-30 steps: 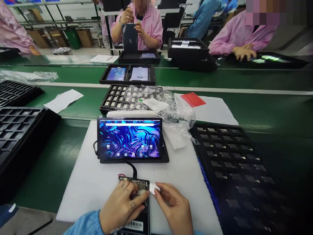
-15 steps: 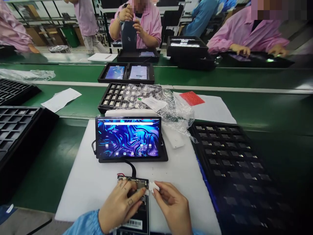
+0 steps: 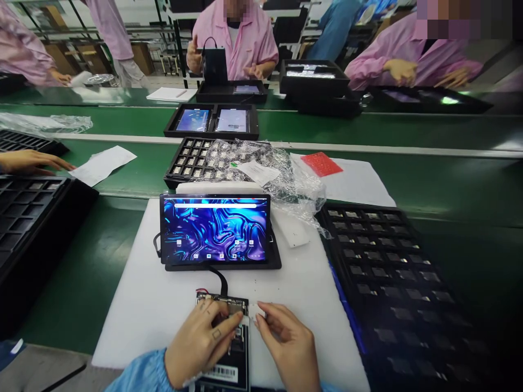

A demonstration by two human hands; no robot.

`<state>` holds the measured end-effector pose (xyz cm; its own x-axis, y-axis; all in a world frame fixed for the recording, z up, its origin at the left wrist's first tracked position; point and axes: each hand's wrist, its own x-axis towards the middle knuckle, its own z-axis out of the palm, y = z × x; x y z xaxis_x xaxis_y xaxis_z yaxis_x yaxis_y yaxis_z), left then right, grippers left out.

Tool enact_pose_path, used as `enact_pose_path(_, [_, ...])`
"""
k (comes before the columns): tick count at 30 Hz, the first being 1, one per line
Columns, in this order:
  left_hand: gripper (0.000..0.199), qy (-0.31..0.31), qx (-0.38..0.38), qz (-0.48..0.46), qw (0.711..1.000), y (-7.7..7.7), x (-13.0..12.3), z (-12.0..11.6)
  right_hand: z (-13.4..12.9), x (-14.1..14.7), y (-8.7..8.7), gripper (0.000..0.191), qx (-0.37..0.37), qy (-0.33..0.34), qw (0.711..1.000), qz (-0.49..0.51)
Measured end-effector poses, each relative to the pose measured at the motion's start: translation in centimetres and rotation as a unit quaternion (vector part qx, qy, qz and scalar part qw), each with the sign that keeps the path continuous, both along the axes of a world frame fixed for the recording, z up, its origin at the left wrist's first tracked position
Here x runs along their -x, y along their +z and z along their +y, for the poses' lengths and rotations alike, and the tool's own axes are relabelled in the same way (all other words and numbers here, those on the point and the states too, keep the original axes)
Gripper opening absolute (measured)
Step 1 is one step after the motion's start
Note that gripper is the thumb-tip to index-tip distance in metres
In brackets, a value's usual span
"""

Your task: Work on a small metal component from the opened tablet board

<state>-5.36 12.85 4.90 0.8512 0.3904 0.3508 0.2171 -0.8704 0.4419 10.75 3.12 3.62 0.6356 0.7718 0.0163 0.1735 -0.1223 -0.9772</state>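
My left hand [image 3: 200, 340] lies over a black circuit board [image 3: 240, 354] with a barcode label, its fingers curled and pressing near the silver part at the board's upper right. My right hand [image 3: 288, 343] pinches a small white piece [image 3: 257, 311] between thumb and fingertips, at the board's right edge. Whether the piece touches the board I cannot tell. From the board's top, a black flat cable [image 3: 223, 283] runs up to a tablet [image 3: 215, 231] propped upright, its screen lit with a blue and purple home screen.
A white foam sheet [image 3: 134, 305] lies beneath my work. Black compartment trays stand at the right [image 3: 384, 261] and left [image 3: 44, 218]; another tray [image 3: 192, 158] sits behind the tablet, partly under clear plastic wrap [image 3: 286, 169]. A co-worker's hand [image 3: 36, 161] reaches in from the left.
A co-worker's hand has come in at the left, over the tray. The person opposite has lowered a dark device. My hands stay nearly in place; the white piece has turned slightly.
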Motion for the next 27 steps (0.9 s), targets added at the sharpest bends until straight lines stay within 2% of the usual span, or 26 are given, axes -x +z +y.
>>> enact_pose_path(18, [0.026,0.005,0.02,-0.01,1.0,0.0,-0.1,0.1,0.0,-0.1,0.1,0.013,-0.001,0.008,1.0,-0.005])
enact_pose_path(23, [0.03,0.003,0.011,-0.012,1.0,-0.1,-0.1,0.0,-0.2,-0.3,-0.6,0.017,0.014,0.035,0.999,0.003])
enact_pose_path(27, [0.03,0.014,-0.001,-0.001,1.0,-0.1,-0.3,-0.1,-0.6,0.1,-2.2,0.03,-0.006,-0.009,1.0,0.018])
